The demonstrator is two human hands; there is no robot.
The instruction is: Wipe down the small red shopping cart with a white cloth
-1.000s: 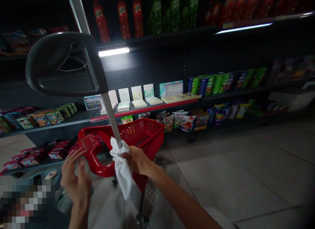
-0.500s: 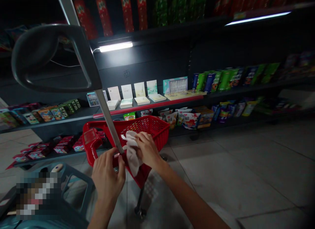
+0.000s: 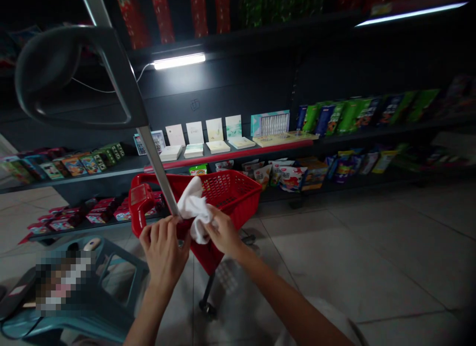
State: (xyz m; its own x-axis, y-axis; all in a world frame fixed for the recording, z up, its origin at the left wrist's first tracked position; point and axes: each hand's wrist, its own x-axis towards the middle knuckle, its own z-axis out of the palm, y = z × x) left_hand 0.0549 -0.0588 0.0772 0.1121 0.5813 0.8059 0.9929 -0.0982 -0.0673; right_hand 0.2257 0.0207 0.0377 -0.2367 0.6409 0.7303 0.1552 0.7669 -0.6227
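A slanting metal pole (image 3: 159, 168) with a dark loop handle (image 3: 122, 78) crosses the left side of the view. My left hand (image 3: 164, 254) is closed around its lower end, with the fingertips partly hidden. My right hand (image 3: 225, 234) grips a bunched white cloth (image 3: 195, 207), which lies against the pole's lower part, just beside my left fingers. Directly behind both hands stands a red wheeled shopping basket (image 3: 241, 195) with perforated sides. Where the pole's lower end goes is covered by my hands and the cloth.
A blue-grey plastic stool (image 3: 130, 281) with items on it stands at the lower left. Dark shelves (image 3: 208, 160) ahead carry boxes, snack bags (image 3: 292, 178) and bottles (image 3: 199, 14). A lit tube lamp (image 3: 178, 61) hangs under the upper shelf. Tiled floor (image 3: 353, 252) spreads to the right.
The white cloth has swung up and bunched higher against the pole; it hung down before. My right hand has turned slightly with it. My left hand stays at the pole, and the view has shifted slightly.
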